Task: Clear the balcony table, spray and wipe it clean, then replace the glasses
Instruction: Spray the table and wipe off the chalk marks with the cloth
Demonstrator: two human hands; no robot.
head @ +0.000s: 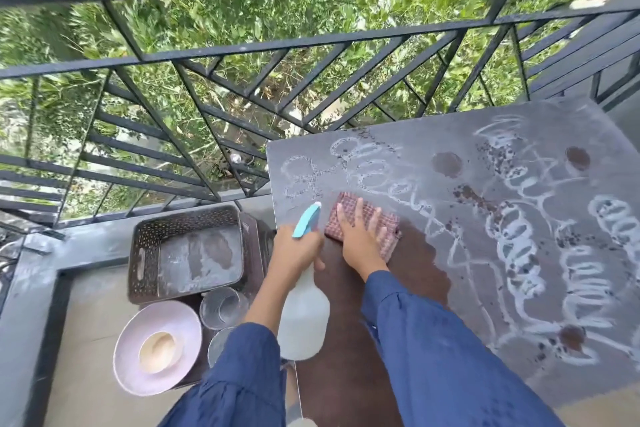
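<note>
The brown balcony table [450, 163] is coated in grey dust with white swirls and dark specks; a wiped brown patch lies near me. My right hand [360, 236] presses flat, fingers spread, on a folded pink checked cloth [388, 229] at the table's left part. My left hand [298, 250] grips the neck of a white spray bottle [303, 319] with a blue trigger head, held over the table's left edge. Two clear glasses [221, 307] stand on a low surface left of the table, the nearer one partly hidden by my sleeve.
A dark perforated basket [145, 246] sits on the low surface left of the table. Beside it lies a pale pink bowl [138, 329] holding a beige lump. A black metal railing [242, 45] runs close behind the table, with greenery beyond.
</note>
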